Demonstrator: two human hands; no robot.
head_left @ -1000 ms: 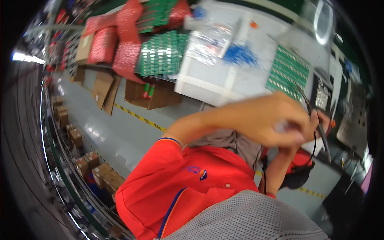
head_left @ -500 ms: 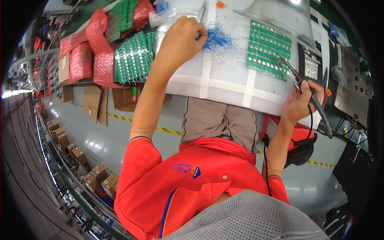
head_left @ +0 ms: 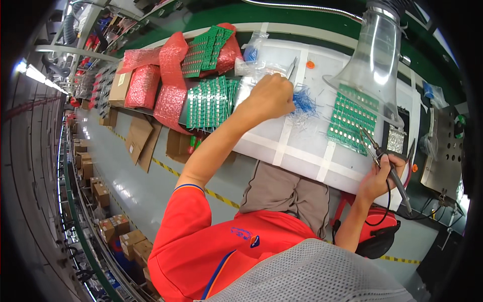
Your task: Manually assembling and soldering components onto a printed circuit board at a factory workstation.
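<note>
Holds a grey, pen-shaped soldering iron (head_left: 401, 192) in the right hand (head_left: 380, 176), closed firmly around the handle between thumb and fingers; aims the tip forward and to the left, over the right side of a green circuit-board panel (head_left: 349, 120); cannot tell contact from a small gap at the tip; grips a slim metal tool (head_left: 371, 153) in the same hand, close alongside the iron, too thin to identify surely.

Reaches forward with the left hand (head_left: 271, 98), back of the hand upward and fingers curled in, to the left edge of a loose heap of blue wires (head_left: 305, 102); cannot tell from this angle how far apart the fingertips stand, or whether pinching anything.

Has the panel lying flat on a white bench top (head_left: 303, 146), right of the blue wires and partly beneath a clear, funnel-shaped hood (head_left: 373, 60); has a silvery crinkled pad (head_left: 396, 141) just to the right of the panel; has a small orange piece (head_left: 310, 64) beyond the wires, near a clear bag with blue contents (head_left: 253, 49).

Has a stack of green boards (head_left: 208, 103) left of the left hand, beside red bubble wrap (head_left: 169, 103); wears a red short-sleeved shirt (head_left: 196, 236).
</note>
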